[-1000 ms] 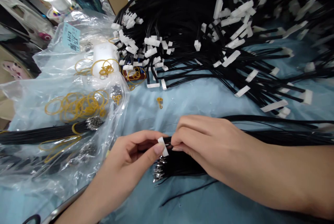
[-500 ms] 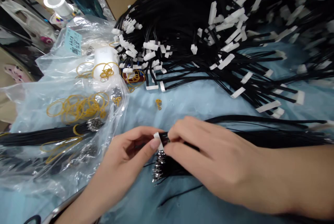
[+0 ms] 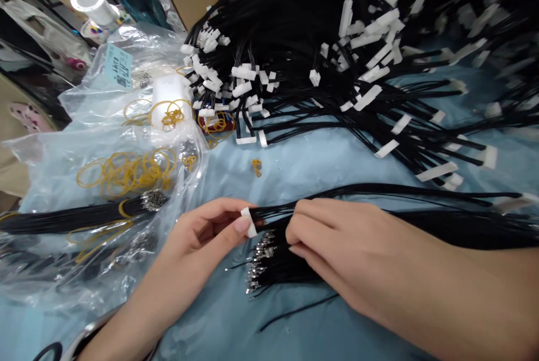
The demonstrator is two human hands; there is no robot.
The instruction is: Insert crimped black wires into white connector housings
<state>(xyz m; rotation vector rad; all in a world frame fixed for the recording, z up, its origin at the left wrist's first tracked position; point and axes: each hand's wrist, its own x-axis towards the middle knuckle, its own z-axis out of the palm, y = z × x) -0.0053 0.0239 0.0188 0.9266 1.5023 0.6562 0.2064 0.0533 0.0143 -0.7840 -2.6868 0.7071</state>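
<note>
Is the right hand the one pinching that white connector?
No, the left hand pinches the white connector, while the right hand is over the black wires.

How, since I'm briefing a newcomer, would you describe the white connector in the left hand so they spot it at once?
On the blue sheet, in front of the large heap of black cables, find the bare left hand. It pinches the small rectangular white connector; the heap's white connectors lie untouched.
</note>
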